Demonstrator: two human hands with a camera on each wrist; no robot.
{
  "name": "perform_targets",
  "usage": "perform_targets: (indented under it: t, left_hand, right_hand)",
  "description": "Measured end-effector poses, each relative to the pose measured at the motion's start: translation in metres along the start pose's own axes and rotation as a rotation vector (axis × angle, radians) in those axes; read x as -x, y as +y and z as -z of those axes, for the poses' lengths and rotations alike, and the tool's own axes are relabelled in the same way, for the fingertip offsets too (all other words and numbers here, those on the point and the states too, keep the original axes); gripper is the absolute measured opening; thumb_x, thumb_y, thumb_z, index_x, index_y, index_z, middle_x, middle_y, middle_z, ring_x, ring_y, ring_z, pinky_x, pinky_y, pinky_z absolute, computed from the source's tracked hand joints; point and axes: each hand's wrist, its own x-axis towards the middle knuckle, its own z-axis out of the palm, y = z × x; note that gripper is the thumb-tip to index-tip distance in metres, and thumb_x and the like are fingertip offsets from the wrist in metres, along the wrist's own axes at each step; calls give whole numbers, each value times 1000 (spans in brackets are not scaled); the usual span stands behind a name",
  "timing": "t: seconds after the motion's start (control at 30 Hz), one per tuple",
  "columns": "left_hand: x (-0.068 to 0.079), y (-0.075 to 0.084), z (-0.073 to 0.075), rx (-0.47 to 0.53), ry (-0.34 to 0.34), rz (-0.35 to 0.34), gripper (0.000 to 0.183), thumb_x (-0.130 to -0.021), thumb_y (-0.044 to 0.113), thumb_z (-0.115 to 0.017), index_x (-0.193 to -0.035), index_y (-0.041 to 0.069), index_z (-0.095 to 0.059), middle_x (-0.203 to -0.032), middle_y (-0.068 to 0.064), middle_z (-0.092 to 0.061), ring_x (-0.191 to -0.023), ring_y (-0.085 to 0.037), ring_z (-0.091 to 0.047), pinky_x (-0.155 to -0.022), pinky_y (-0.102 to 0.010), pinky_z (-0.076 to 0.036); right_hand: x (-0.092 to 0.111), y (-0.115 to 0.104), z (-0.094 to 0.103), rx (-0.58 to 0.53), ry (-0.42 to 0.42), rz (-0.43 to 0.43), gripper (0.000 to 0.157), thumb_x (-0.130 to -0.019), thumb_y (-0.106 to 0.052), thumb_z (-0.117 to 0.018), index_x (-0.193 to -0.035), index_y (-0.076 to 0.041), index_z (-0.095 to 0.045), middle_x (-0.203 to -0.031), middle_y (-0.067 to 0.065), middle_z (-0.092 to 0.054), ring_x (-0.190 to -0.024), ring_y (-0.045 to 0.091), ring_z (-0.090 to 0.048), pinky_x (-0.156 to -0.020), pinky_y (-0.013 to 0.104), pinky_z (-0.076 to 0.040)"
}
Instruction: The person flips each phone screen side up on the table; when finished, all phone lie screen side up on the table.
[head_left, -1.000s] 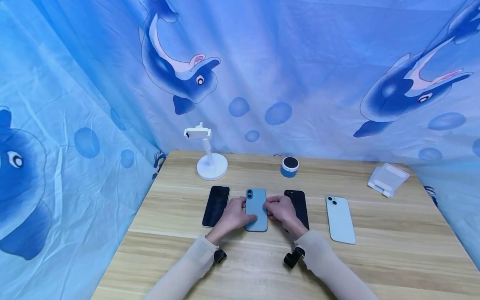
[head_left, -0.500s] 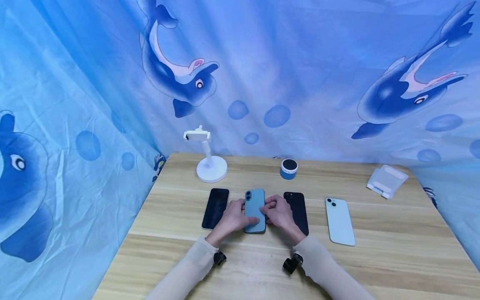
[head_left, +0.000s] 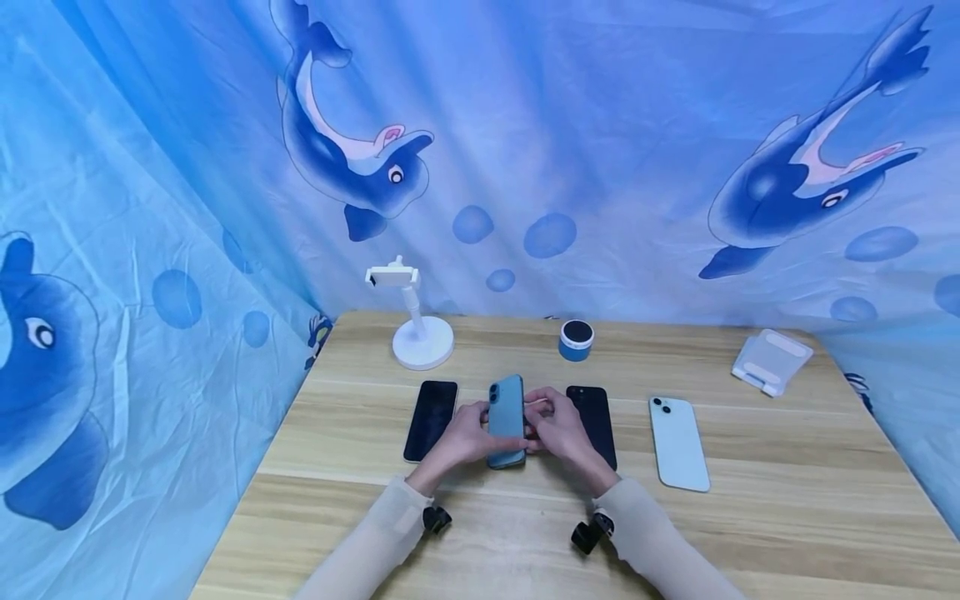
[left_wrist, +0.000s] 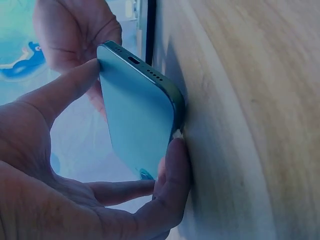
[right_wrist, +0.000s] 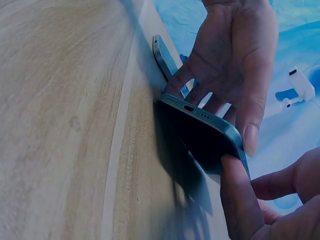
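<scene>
From where I stand, I can read no words, labels, brands, numbers or signs, neither on the blue phone (head_left: 506,412) nor on anything around it.

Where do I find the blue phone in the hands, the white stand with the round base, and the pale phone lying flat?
Blue phone (head_left: 506,417), head view: on the middle of its back.
White stand (head_left: 424,345), head view: on its round base.
Pale phone (head_left: 680,446), head view: on the middle of its back.
</scene>
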Motion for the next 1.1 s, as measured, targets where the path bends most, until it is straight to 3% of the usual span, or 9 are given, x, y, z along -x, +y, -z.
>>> perform_targets:
  t: [0.43, 0.67, 0.77, 0.97, 1.1]
  left_hand:
    - [1, 4, 8, 41, -70, 32, 74, -83, 42, -87, -142, 5, -62, -133, -16, -68, -109, -25, -62, -86, -35, -50]
    - [1, 4, 12, 42, -59, 9, 80, -85, 38, -84, -148, -2, -55, -136, -19, -65, -109, -25, -61, -85, -31, -49]
    - [1, 5, 11, 65, -52, 5, 80, -86, 34, -81, -150, -4, -51, -132, -21, -66, -102, -24, -61, -78, -28, -47]
    - [4, 5, 10, 64, -38, 23, 79, -89, 34, -77, -156, 6, -47, -137, -22, -63, -97, -20, -64, -79, -28, -49]
    - [7, 3, 10, 79, -46, 27, 77, -90, 34, -76, -157, 10, -46, -139, -23, -62, -98, -21, -67, -81, -32, -52]
  right_hand:
    - [-2, -3, 2, -89, -74, -51, 32, -100, 1, -56, -132, -5, -58, -111, 21, -72, -78, 19, -67, -60, 36, -62]
    - [-2, -7, 1, -125, -125, -64, 41, -103, 0, -54, -143, -7, -54, -118, 24, -72, -79, 17, -69, -65, 38, -63]
    - [-3, -7, 0, -127, -145, -52, 43, -103, -1, -54, -146, -8, -53, -118, 25, -71, -78, 16, -69, -66, 40, -64]
    - [-5, -3, -4, -123, -168, -38, 44, -104, -3, -55, -148, -9, -52, -116, 25, -72, -78, 16, -69, -70, 44, -64]
    - [-5, 0, -6, -127, -173, -40, 43, -105, -5, -55, -148, -9, -52, -125, 26, -70, -86, 20, -72, -72, 42, -64]
